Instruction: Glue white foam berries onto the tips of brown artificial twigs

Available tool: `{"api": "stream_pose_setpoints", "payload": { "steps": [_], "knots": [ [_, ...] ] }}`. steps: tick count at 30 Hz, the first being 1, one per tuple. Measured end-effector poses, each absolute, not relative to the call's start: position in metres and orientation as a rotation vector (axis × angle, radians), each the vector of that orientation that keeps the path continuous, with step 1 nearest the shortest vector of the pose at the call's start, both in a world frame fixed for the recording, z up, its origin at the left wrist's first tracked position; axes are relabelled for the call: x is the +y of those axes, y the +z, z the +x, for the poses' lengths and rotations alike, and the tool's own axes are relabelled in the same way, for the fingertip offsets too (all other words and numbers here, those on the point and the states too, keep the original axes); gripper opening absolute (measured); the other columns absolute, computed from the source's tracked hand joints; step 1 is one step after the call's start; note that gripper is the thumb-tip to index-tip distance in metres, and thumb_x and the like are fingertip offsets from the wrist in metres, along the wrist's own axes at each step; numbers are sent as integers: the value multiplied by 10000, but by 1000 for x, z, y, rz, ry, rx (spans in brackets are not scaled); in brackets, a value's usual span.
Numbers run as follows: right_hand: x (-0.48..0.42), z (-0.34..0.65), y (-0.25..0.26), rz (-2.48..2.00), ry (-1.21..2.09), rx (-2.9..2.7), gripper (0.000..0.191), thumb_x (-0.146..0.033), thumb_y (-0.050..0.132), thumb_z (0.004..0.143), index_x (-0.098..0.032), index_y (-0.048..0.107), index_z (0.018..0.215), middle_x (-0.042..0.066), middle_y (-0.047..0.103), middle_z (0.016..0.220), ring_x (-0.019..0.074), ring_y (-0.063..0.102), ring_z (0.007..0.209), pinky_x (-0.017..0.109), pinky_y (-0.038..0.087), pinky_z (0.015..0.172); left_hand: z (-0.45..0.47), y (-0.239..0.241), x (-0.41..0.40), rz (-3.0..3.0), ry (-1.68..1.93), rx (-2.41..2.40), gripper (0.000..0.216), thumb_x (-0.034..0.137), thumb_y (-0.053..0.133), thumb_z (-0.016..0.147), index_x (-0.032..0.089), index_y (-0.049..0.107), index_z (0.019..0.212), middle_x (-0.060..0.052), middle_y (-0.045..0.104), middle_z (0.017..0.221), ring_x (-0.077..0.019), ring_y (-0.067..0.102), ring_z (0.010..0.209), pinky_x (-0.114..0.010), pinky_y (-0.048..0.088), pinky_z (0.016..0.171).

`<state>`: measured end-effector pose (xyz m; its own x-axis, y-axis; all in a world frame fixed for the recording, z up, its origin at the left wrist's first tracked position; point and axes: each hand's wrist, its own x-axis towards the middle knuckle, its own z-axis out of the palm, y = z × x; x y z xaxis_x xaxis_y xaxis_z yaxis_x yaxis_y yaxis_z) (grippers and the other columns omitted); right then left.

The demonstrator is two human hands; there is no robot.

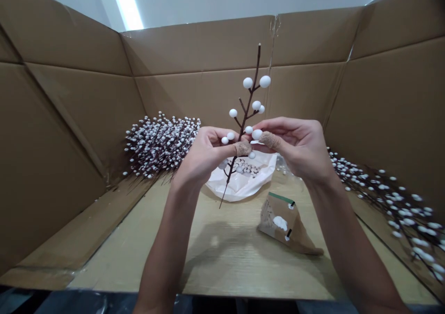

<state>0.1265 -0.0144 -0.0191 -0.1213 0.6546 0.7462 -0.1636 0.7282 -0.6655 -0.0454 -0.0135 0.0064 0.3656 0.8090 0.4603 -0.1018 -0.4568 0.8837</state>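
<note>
My left hand [212,154] is closed on a brown artificial berry branch [249,102], thumb across its stem below the middle. The branch leans upright, its bare tip at the top right and its thin end pointing down. White berries sit on most of its short twigs; one twig on the left has a bare end. My right hand [295,142] pinches a white berry [257,134] beside the stem, close to my left thumb. Tan wrapping covers both thumbs. Beyond the hands lies a white bag [239,191] with many loose white berries in it.
A dense bundle of white-berry branches [162,142] lies at the back left. More berry branches [392,203] spread along the right. A folded cardboard piece [281,221] with white blobs and black bits stands on the table [146,258]. Cardboard walls [208,50] enclose three sides.
</note>
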Motion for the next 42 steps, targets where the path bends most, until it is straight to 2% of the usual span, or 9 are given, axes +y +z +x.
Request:
{"api": "stream_pose_setpoints", "payload": {
  "steps": [9, 24, 31, 37, 42],
  "knots": [
    [-7, 125, -22, -419, 783, -1547, 148, -298, 725, 769, -209, 728, 888, 26, 745, 886, 176, 714, 795, 330, 629, 741, -47, 6, -10, 1705, 1233, 638, 73, 172, 768, 589, 131, 710, 606, -16, 648, 599, -119, 587, 572, -248, 482, 601],
    [-4, 123, -23, -417, 765, -1563, 123, -217, 740, 752, -205, 750, 874, 24, 751, 818, 152, 718, 740, 246, 618, 680, -45, 3, -4, 1725, 1246, 613, 50, 107, 741, 593, 115, 691, 596, 5, 628, 588, -86, 562, 562, -207, 446, 569],
    [-5, 122, -22, -437, 744, -1560, 119, -198, 742, 742, -202, 753, 861, 26, 751, 802, 151, 716, 725, 254, 616, 676, -44, 2, -4, 1722, 1266, 619, 81, 111, 746, 593, 124, 673, 561, 14, 615, 567, -82, 552, 549, -218, 454, 583],
    [-1, 127, -24, -430, 783, -1579, 148, -245, 741, 750, -199, 746, 891, 37, 752, 844, 167, 717, 767, 293, 618, 709, -45, 1, -3, 1762, 1241, 638, 77, 145, 755, 607, 121, 684, 588, 5, 620, 585, -90, 557, 565, -211, 430, 555],
    [1, 142, -19, -398, 935, -1614, 185, -329, 673, 822, -201, 740, 937, 50, 742, 947, 179, 707, 881, 335, 591, 831, -42, 0, -1, 1764, 1208, 661, 83, 169, 747, 626, 115, 686, 610, -5, 628, 607, -102, 573, 598, -223, 449, 594]
  ]
}}
